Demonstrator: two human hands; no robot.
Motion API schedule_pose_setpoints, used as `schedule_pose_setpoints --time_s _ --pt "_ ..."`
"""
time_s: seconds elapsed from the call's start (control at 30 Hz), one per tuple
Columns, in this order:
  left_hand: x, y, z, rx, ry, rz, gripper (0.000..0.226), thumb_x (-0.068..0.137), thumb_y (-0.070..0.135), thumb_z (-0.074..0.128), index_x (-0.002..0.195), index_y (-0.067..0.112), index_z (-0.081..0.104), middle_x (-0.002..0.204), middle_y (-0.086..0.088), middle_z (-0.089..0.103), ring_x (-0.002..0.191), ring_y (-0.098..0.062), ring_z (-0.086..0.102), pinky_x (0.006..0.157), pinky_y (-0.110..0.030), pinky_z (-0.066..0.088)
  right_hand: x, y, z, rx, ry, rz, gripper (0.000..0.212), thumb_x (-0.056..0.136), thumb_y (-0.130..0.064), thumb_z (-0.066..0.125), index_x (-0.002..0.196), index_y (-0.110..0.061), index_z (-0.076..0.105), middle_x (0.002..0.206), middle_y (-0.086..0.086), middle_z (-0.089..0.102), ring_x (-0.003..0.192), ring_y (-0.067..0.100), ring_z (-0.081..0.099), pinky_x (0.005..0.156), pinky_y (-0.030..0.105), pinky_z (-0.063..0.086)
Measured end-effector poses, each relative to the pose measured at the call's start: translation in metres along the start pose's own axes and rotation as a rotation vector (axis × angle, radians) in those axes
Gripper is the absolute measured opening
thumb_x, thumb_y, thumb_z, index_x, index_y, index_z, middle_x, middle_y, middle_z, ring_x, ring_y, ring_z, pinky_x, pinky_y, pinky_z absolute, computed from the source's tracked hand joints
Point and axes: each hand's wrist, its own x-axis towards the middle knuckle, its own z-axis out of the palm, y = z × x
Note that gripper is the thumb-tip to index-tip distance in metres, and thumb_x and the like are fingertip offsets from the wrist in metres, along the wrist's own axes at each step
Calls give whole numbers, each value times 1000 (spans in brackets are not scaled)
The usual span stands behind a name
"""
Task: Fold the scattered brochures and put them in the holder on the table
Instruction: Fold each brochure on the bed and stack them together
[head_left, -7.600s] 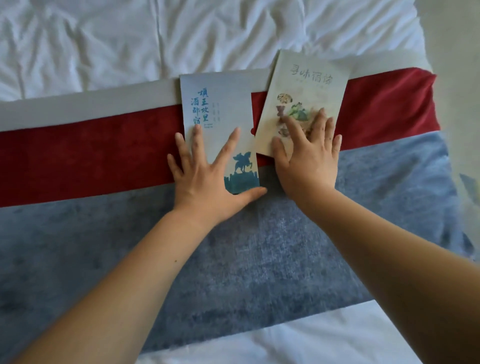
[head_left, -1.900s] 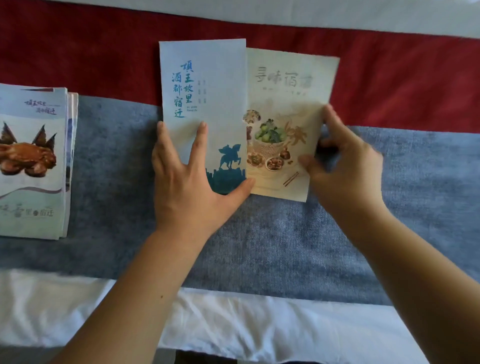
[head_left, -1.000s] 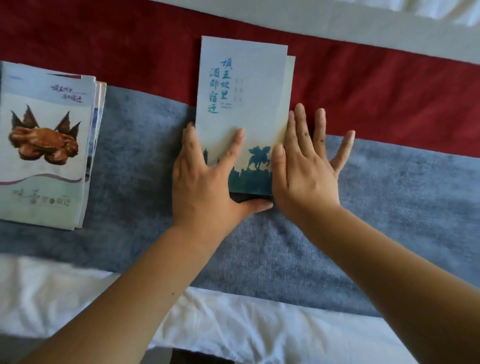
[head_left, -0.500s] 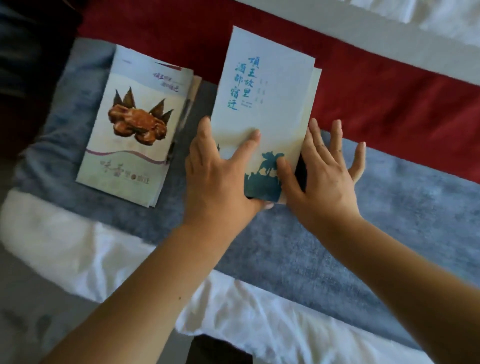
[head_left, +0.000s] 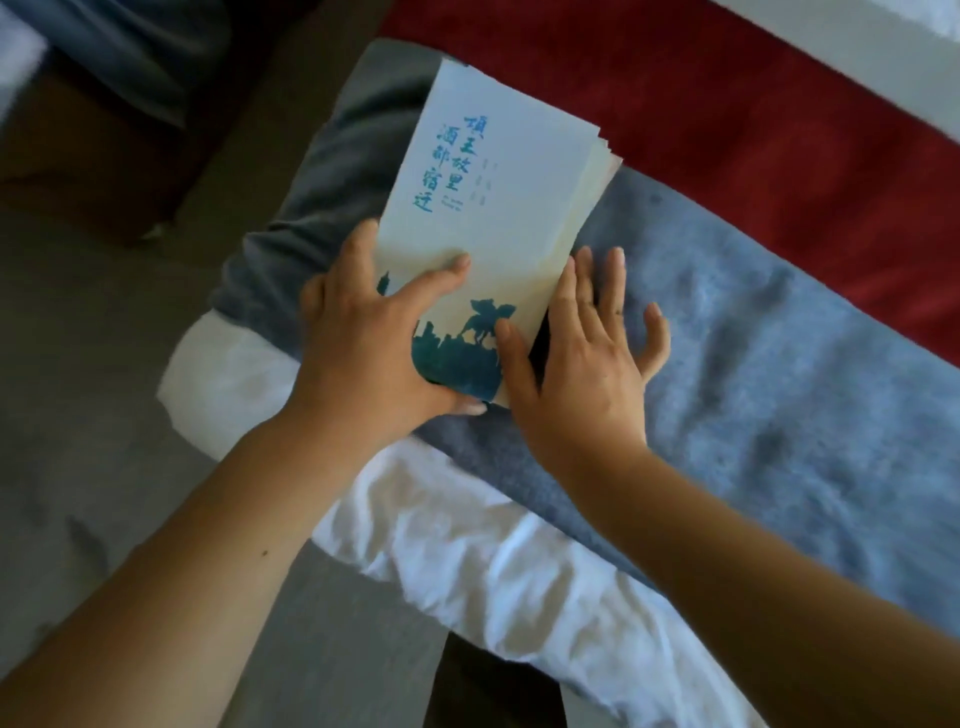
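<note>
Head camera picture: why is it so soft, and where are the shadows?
Head view: soft all over, probably motion blur, though the large blue characters on the brochure are legible; a dark shadow sits under its right edge beside the right hand; the upper left corner is dim.

The folded brochure (head_left: 498, 218), at first open as two panels side by side, is now closed with its blue cover up. It moves from the middle of the grey band (head_left: 753, 338) to that band's left end. There it lies on the stack (head_left: 597, 171) of crab-cover brochures, whose page edges show along its right side. The left hand (head_left: 363, 353) goes with it, fingers flat on the cover. The right hand (head_left: 582, 374) shifts off the inner panel: thumb on the cover, fingers spread on the grey band.
</note>
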Motion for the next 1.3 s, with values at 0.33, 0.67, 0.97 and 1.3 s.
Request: schedule_pose_setpoints --time_s 0.33,0.67,0.97,1.3 --pt "14 -18 2 -31 -95 56 120 43 74 84 150 47 36 163 -12 16 147 -33 27 116 -54 32 4 -9 1 -133 -83 60 85 104 -66 23 165 -9 6 174 5 3 159 17 -16 118 41 -24" --pt "9 -21 1 -118 -148 62 123 52 69 86 157 49 24 170 -12 -12 157 -34 4 117 -52 32 0 -27 7 -42 -117 162 97 102 -67 32 162 -7 -15 172 7 -21 155 19 -31 118 40 -28" --pt "34 -25 -16 110 -187 241 115 65 62 83 160 32 26 172 -1 -2 159 -24 -3 120 -50 28 29 -39 -16 -125 -236 -52 71 105 -52 48 166 -25 20 175 7 -2 161 21 -6 125 40 24" --pt "42 -24 1 133 -203 179 104 71 57 83 158 40 29 172 7 -4 158 -18 -8 105 -49 48 59 -47 -2 -299 -397 20 80 103 -46 58 165 -23 13 173 13 -8 160 31 -3 112 46 43"
